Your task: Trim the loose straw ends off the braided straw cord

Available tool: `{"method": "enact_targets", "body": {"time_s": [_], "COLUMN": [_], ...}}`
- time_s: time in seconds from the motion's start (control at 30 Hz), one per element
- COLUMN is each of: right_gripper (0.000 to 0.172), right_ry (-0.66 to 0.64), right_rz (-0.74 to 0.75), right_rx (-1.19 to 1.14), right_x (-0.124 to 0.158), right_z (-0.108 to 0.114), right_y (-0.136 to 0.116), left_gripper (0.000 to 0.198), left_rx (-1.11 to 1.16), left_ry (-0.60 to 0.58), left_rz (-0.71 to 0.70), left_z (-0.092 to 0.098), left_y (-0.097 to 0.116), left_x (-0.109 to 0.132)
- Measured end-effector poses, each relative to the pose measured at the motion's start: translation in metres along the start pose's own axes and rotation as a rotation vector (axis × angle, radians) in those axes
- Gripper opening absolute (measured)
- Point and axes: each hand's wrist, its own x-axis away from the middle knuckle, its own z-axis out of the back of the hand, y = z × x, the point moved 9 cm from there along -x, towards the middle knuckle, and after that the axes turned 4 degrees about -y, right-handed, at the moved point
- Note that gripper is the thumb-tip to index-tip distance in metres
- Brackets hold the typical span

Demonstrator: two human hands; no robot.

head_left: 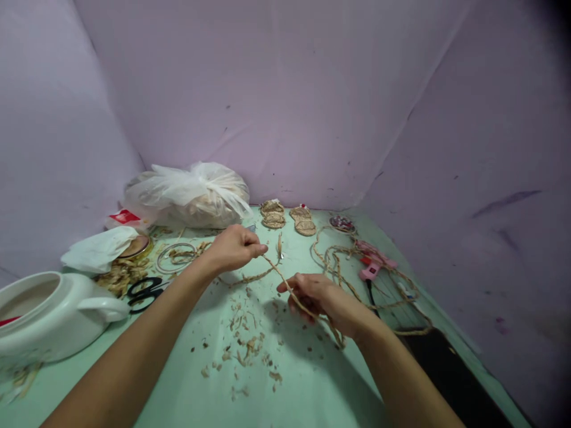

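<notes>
My left hand (pixel 236 248) is closed on one end of a thin braided tan cord (pixel 279 272), pinched between thumb and fingers above the middle of the table. The cord slants down to the right and passes over the fingers of my right hand (pixel 312 294), which are loosely curled with the cord lying against them. Past my right hand the cord hangs in a loop near the wrist. More braided cord (pixel 336 261) lies in loose coils to the right, and another stretch curves across the table behind my hands.
At left are a white pot (pixel 57 315), black-handled scissors (pixel 145 294), wire rings (pixel 176 258) and a plastic bag (pixel 191 193). Small woven pieces (pixel 273 214) sit at the back. A pink glue gun (pixel 372 267) and a dark flat object (pixel 455 380) are at right. Scraps (pixel 247 351) litter the green table.
</notes>
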Motion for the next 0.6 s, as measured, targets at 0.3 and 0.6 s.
{"method": "enact_targets", "body": {"time_s": [0.3,0.6], "right_gripper": [0.022,0.023], "right_ry": [0.183,0.368], "right_rz": [0.312,0.236], "right_rx": [-0.164,0.091], "right_x": [0.014,0.010], "right_z": [-0.004,0.015], "right_y": [-0.034,-0.021], "left_gripper": [0.017,0.024], "left_rx": [-0.440,-0.384], "left_ry": [0.452,0.872], "left_rz": [-0.573,0.236], "left_z": [0.045,0.132], "left_y": [0.113,-0.009], "left_x": [0.063,0.056]}}
